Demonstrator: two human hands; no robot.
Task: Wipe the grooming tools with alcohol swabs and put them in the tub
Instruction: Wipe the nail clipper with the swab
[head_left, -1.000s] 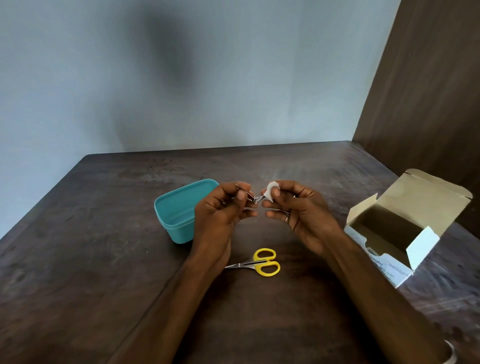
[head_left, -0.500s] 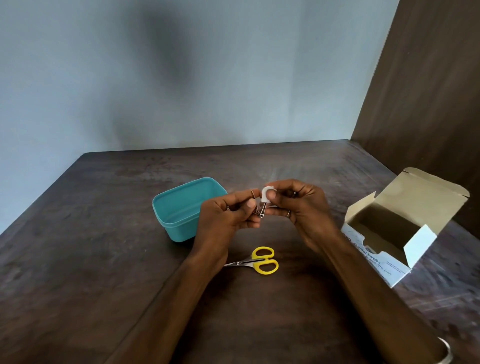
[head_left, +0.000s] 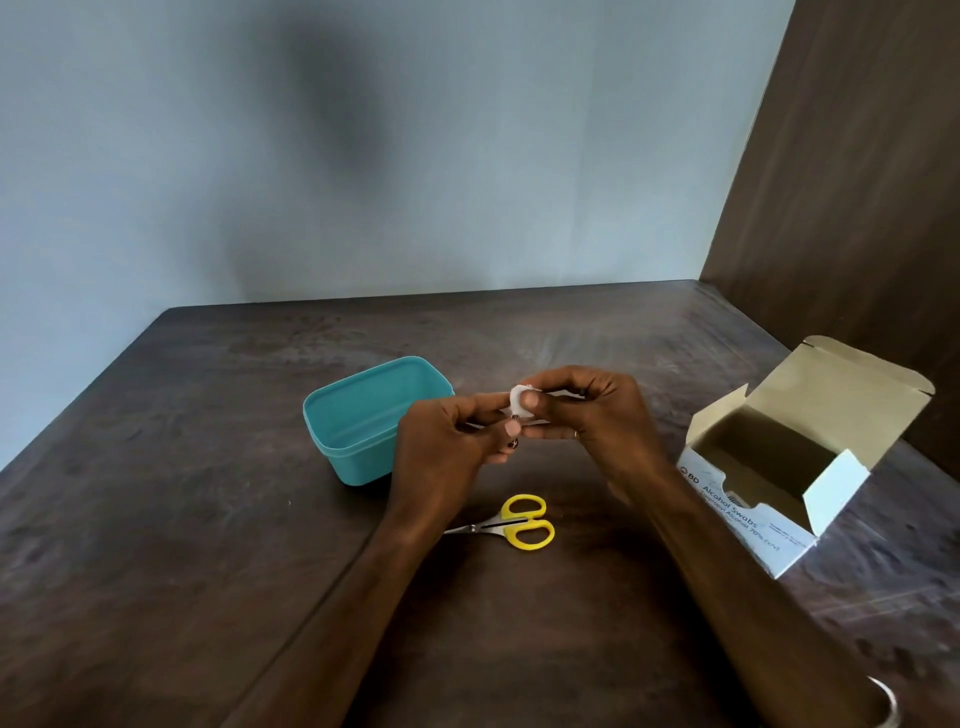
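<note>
Both hands pinch a swab round something metal, perhaps.

wall – pale blue-grey, shadowed | panel – dark wood, right | table – dark brown wood

One tub, one scissors, one swab, one box.

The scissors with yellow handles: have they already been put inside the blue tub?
No, the scissors lie on the table in front of the tub, near the left hand.
</note>
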